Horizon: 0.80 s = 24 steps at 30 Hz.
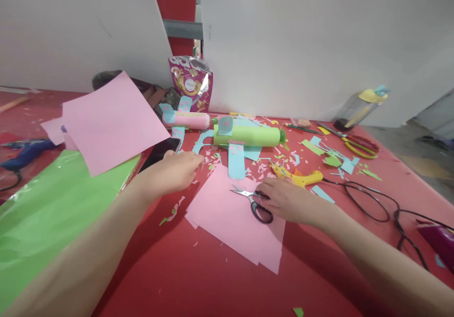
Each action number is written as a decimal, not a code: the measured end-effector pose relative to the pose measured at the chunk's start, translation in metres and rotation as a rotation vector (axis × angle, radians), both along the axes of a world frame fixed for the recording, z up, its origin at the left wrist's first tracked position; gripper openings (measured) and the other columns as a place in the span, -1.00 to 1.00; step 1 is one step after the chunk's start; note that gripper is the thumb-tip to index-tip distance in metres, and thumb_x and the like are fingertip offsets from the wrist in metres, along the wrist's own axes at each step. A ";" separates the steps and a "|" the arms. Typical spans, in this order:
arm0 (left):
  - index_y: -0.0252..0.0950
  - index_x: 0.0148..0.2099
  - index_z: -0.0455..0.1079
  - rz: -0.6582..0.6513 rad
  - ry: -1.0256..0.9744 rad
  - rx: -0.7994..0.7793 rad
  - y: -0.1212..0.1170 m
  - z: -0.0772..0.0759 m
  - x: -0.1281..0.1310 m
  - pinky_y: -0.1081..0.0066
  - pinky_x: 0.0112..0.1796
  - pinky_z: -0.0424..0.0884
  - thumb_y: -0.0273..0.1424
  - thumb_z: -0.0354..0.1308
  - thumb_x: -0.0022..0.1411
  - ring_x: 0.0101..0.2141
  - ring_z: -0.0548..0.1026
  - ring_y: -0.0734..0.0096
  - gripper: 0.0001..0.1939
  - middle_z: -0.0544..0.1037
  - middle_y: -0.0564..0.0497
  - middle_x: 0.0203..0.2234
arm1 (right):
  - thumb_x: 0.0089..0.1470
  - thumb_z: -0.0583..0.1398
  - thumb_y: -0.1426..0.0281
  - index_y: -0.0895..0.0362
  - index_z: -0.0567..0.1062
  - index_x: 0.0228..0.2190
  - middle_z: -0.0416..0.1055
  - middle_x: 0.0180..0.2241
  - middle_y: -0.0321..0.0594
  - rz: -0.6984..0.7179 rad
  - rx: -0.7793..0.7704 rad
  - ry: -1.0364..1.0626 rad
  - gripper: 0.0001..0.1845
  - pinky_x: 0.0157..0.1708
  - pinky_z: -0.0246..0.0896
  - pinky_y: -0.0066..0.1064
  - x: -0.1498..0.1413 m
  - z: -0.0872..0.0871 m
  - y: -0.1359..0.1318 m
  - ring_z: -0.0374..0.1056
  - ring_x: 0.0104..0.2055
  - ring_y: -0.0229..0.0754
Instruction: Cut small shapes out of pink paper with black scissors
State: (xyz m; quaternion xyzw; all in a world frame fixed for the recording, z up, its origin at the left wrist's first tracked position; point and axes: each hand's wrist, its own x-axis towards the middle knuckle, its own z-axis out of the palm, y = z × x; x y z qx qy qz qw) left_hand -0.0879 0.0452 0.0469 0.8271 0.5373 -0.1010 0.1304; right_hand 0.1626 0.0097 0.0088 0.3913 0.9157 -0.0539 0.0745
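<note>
The left hand [177,170] hangs loose, the right hand [283,197] touches scissors [250,196], grip unclear; a clear bottle [357,109] looks dark-bottomed.

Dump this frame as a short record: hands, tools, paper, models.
left hand: near dark phone, fingers bent
right hand: at handles of scissors, grip unclear
scissors blades: parted, over pink sheets
yellow glue gun: beyond right hand, corded
models: green plane, pink plane, both blue-winged
surface: red table, paper scraps scattered
</note>
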 end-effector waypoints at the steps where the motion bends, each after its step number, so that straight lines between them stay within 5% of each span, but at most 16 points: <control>1: -0.28 -0.46 0.14 -0.012 -0.004 0.001 0.000 -0.001 0.000 0.35 -0.40 0.09 -0.59 -0.17 0.01 -0.46 0.29 0.33 -0.86 0.38 0.00 -0.44 | 0.11 -0.04 0.41 0.17 0.41 -0.36 0.36 -0.33 -0.09 0.024 0.024 -0.012 -0.76 -0.30 0.15 -0.26 0.001 -0.005 -0.001 0.26 -0.26 -0.09; 11: -0.28 -0.49 0.11 -0.080 0.005 -0.015 0.000 -0.006 0.003 0.34 -0.42 0.09 -0.60 -0.20 0.00 -0.50 0.27 0.36 -0.85 0.34 0.01 -0.51 | -0.01 0.09 0.34 0.14 0.37 -0.28 0.33 -0.28 -0.06 -0.155 0.114 0.149 -0.79 -0.23 0.17 -0.13 0.001 -0.015 -0.019 0.22 -0.18 0.01; 24: -0.31 -0.52 0.11 -0.171 -0.003 -0.119 -0.009 -0.025 0.025 0.30 -0.35 0.14 -0.49 -0.08 0.00 -0.47 0.29 0.38 -0.92 0.36 0.00 -0.51 | -0.09 0.05 0.62 0.21 0.38 -0.33 0.38 -0.32 -0.06 -0.287 -0.019 0.203 -0.77 -0.28 0.21 -0.23 -0.001 -0.016 -0.033 0.26 -0.26 -0.05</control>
